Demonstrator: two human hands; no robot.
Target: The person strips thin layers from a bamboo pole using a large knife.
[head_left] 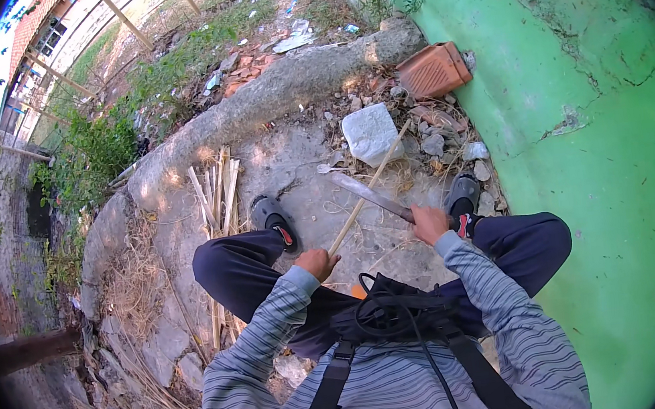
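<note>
The left hand [318,264], closed around a pale stick [353,217] angled toward one o'clock, lies apart from the right hand [431,225], clasping a long knife [386,200] aimed toward ten o'clock that, glancing off the stick, could cut the left hand

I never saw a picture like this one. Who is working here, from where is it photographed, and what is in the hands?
There is no machine here: a person works with bare hands. A wide round-view camera on the head looks down, so edges bend. The left hand holds a thin stick; the right hand grips a long knife, whose blade crosses the stick in the picture. On the ground lie a white block, a bundle of split sticks and, by the green wall, an orange block.
</note>
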